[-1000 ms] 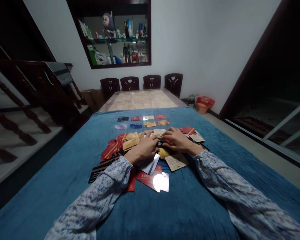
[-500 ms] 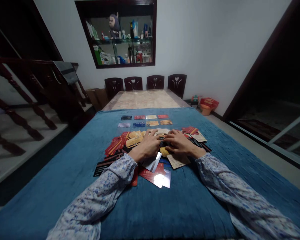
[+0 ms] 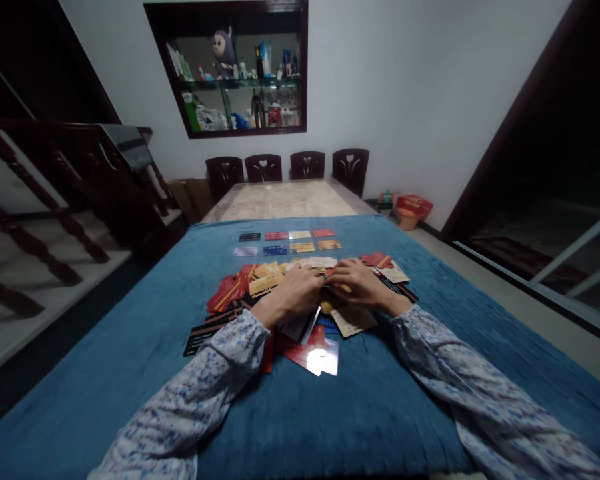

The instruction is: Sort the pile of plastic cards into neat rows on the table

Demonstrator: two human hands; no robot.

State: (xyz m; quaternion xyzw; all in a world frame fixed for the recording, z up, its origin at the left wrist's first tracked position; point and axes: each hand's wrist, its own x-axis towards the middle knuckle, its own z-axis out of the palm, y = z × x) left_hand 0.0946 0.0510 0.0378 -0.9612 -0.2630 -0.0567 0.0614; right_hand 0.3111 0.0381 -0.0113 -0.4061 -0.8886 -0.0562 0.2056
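Your left hand [image 3: 295, 293] lies curled on the heap of cards [image 3: 260, 283] on the blue cloth [image 3: 145, 347]. Your right hand [image 3: 357, 283] pinches 1 yellow card [image 3: 344, 288]. These look thin, stiff and slick; lift by an edge. 8 cards [image 3: 285, 243] lie in rows beyond.

A long table [image 3: 280, 199] is seen, its near part covered by a blue cloth [image 3: 330, 413]; the far part is left bare, a pale marbled top. On the cloth, a loose heap of cards [image 3: 260, 293] is spread near the middle, red, black, gold and cream ones overlapping. A glossy red card [image 3: 313, 357] lies at the heap's near edge. Beyond the heap, eight cards [image 3: 285, 242] are laid flat in two neat rows of four, set apart from one another.
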